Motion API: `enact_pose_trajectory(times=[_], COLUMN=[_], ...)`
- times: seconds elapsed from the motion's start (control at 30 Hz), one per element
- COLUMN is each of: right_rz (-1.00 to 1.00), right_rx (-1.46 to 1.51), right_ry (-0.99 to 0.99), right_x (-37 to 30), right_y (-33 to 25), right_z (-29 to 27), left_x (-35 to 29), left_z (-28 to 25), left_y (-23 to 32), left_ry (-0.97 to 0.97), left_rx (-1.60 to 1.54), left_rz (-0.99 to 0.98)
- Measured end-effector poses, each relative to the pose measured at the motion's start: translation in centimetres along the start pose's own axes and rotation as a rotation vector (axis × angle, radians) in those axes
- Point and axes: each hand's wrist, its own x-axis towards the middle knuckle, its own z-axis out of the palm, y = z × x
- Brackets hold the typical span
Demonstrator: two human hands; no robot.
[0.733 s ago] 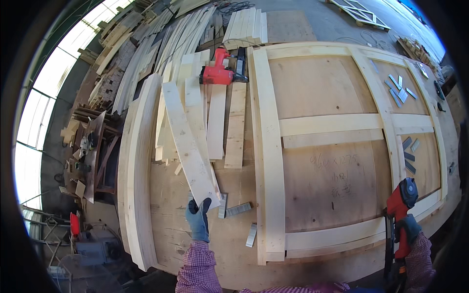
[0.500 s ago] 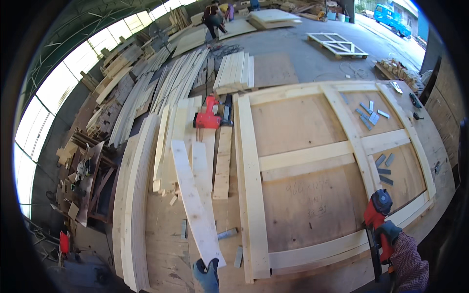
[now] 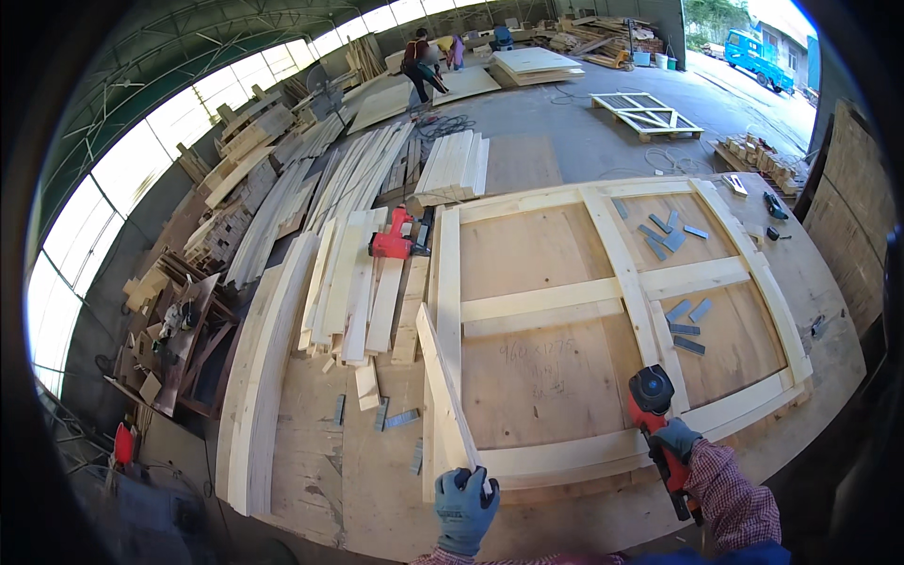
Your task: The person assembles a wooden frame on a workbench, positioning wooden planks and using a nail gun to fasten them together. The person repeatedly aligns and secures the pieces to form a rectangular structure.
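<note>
In a blue-grey glove, my left hand grips the near end of a pale wooden board. The board is tilted on edge, its far end over the left rail of a wooden frame panel. My right hand, gloved too, is wrapped around the handle of a red and black nail gun. The gun's dark head sits by the panel's near rail, close to the middle upright. Strips of collated fasteners lie on the panel's right-hand plywood sections. Whether the gun's nose touches wood is hidden.
A second red nail gun rests on boards left of the panel. Stacked planks line the worktable's left side, with loose fastener strips nearby. Another person bends over sheets at the back. A slatted pallet frame lies on the floor.
My left hand has carried the board off the loose planks, rightward to the panel's left rail, turning it on edge. My right hand and the nail gun have shifted left and slightly up in view.
</note>
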Motion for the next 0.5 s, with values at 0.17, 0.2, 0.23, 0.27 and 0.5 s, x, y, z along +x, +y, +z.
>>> enact_pose_trajectory(times=[0.17,0.2,0.23,0.27,0.5], right_rz=[-0.076,-0.127,-0.184,-0.241,-0.373], right_rx=[0.047,0.058,0.017,-0.022,0.066], right_ry=[0.025,0.076,0.053,0.029,-0.062], right_x=[0.8,1.0,1.8,2.6,-1.0], right_y=[6.1,6.4,7.0,7.8,5.1], right_z=[-1.5,-1.5,-1.8,-2.2,-7.6], left_x=[-3.4,-3.5,-3.8,-4.7,-8.3], left_z=[6.7,8.3,9.8,11.3,11.4], left_y=[8.1,9.6,11.0,12.5,13.5], left_ry=[-0.242,-0.277,-0.355,-0.427,-0.509], left_rx=[0.000,-0.026,-0.119,-0.218,-0.352], left_rz=[0.015,0.025,0.035,0.044,0.196])
